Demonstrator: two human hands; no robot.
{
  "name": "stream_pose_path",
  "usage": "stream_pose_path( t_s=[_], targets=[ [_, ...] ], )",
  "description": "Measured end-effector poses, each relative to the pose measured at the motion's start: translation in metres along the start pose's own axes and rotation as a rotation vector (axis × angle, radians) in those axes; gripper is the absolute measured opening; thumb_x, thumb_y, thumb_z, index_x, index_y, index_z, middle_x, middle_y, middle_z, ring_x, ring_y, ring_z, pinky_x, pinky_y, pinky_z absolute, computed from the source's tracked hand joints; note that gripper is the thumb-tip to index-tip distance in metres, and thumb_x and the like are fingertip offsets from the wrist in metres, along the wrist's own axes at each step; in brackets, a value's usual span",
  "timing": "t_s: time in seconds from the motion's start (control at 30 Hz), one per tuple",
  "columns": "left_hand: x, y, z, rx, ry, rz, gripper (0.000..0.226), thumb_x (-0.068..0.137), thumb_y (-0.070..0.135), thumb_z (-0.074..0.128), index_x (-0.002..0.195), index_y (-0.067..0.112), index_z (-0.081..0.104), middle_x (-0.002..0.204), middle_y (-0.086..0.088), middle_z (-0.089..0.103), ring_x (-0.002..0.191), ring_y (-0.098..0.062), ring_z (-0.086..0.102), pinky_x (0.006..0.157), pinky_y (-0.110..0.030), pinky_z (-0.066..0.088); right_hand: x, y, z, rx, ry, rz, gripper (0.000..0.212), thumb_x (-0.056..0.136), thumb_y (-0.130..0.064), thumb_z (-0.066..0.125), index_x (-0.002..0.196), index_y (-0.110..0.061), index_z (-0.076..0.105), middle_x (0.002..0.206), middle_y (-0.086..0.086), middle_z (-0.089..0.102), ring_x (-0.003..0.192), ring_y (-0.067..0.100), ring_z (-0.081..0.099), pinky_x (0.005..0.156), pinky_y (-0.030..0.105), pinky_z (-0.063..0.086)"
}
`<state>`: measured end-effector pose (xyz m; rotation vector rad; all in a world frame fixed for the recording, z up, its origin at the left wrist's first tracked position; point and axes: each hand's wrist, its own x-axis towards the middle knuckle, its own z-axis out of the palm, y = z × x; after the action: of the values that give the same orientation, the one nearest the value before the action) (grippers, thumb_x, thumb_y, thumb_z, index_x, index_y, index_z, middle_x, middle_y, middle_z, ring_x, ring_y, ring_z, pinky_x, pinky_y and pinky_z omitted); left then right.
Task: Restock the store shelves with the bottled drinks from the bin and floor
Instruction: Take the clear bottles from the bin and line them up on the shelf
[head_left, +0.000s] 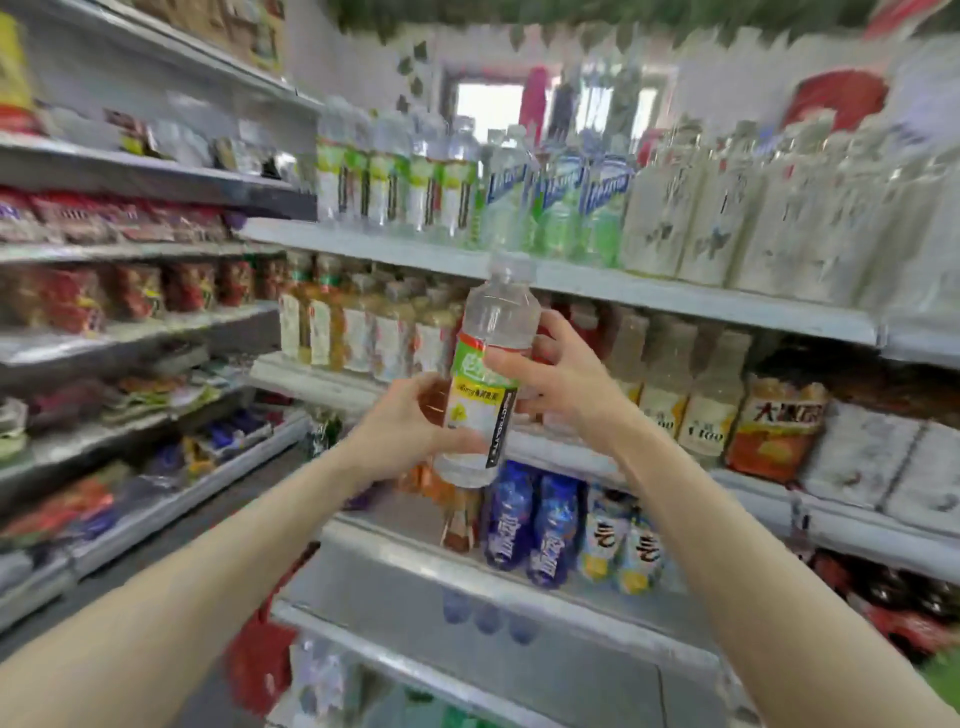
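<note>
My left hand gripped the clear plastic bottle with green-and-yellow label low | my right hand clasped its middle | bottle upright, mid-air before the grey metal drink shelves.

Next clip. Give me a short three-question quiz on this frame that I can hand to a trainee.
1. True or false: the bottle is held by one hand only.
2. Which shelf carries bottles with a green label like the held one? A) the top drinks shelf B) the one just below it C) the lowest one in view
3. Fill in: the left hand grips the bottle's ____ part, and the right hand grips higher up.

Key: 1 false, both hands hold it. 2 A, the matching bottles stand at its left end. 3 lower.
</note>
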<state>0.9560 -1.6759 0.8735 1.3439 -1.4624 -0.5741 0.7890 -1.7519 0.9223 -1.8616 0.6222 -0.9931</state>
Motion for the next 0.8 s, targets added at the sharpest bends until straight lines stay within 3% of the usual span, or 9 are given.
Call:
stream_pose_path(
  t_s=[0.1,0.27,0.37,0.47,0.53,0.6,0.67,0.8],
  targets=[
    [0.007,0.01,-0.059,0.029,0.013,0.052,0.047,0.058,0.022,0.09,0.098,0.021,0.066,0.093,0.003,0.074,0.088,-0.013,0.069,0.086,-0.033,0.054,0.021,-0.035,0.041,-0.02,0.027,-0.032,0.074,0.059,-0.052,0.081,0.124,-0.035,0.048,0.117,-0.002,0.066,0.103,0.015,0.066,0.067,0.034,0.055],
    [0.023,0.015,-0.137,0.063,0.005,0.106,0.046,0.062,0.021,0.088,0.102,0.019,0.065,0.094,0.003,0.073,0.087,-0.014,0.068,0.081,-0.029,0.054,0.059,-0.066,0.097,0.002,0.087,-0.078,0.058,0.078,-0.038,0.076,0.128,-0.037,0.048,0.111,-0.001,0.069,0.098,0.014,0.068,0.077,0.038,0.057],
    [0.035,0.013,-0.169,0.071,-0.009,0.12,0.046,0.064,0.026,0.087,0.104,0.021,0.065,0.093,0.006,0.072,0.085,-0.011,0.067,0.074,-0.026,0.054,0.081,-0.078,0.12,0.035,0.139,-0.091,0.063,0.08,-0.03,0.075,0.135,-0.031,0.046,0.11,0.002,0.069,0.094,0.015,0.07,0.069,0.036,0.058],
    [0.048,0.011,-0.188,0.044,0.012,0.152,0.043,0.065,0.021,0.086,0.103,0.02,0.066,0.092,0.007,0.072,0.083,-0.005,0.067,0.071,-0.016,0.053,0.104,-0.084,0.134,0.043,0.175,-0.105,0.057,0.081,-0.027,0.076,0.131,-0.025,0.048,0.113,0.005,0.068,0.094,0.02,0.07,0.077,0.048,0.059],
    [0.057,0.011,-0.197,0.039,0.029,0.166,0.042,0.065,0.019,0.086,0.103,0.02,0.067,0.092,0.007,0.073,0.083,-0.004,0.067,0.07,-0.014,0.053,0.118,-0.087,0.139,0.04,0.172,-0.114,0.056,0.081,-0.026,0.075,0.129,-0.021,0.046,0.117,0.006,0.066,0.093,0.018,0.07,0.077,0.043,0.059],
    [0.068,0.011,-0.204,0.048,0.046,0.175,0.042,0.065,0.021,0.086,0.102,0.022,0.067,0.093,0.008,0.072,0.085,-0.004,0.067,0.072,-0.015,0.052,0.13,-0.091,0.14,0.032,0.145,-0.122,0.057,0.082,-0.025,0.074,0.131,-0.021,0.044,0.118,0.006,0.065,0.091,0.014,0.07,0.064,0.03,0.058],
    [0.079,0.01,-0.209,0.042,0.048,0.181,0.043,0.065,0.023,0.086,0.104,0.023,0.067,0.095,0.008,0.073,0.086,-0.005,0.067,0.075,-0.019,0.053,0.139,-0.093,0.137,0.004,0.118,-0.12,0.062,0.082,-0.028,0.073,0.135,-0.025,0.041,0.118,0.005,0.064,0.095,0.014,0.068,0.059,0.025,0.054],
    [0.109,0.012,-0.223,0.038,0.062,0.214,0.043,0.067,0.023,0.085,0.105,0.024,0.066,0.095,0.009,0.072,0.086,-0.004,0.067,0.077,-0.025,0.054,0.171,-0.096,0.136,-0.066,0.109,-0.172,0.069,0.082,-0.038,0.072,0.141,-0.034,0.038,0.12,0.004,0.064,0.108,0.019,0.064,0.082,0.04,0.057]
  ],
)
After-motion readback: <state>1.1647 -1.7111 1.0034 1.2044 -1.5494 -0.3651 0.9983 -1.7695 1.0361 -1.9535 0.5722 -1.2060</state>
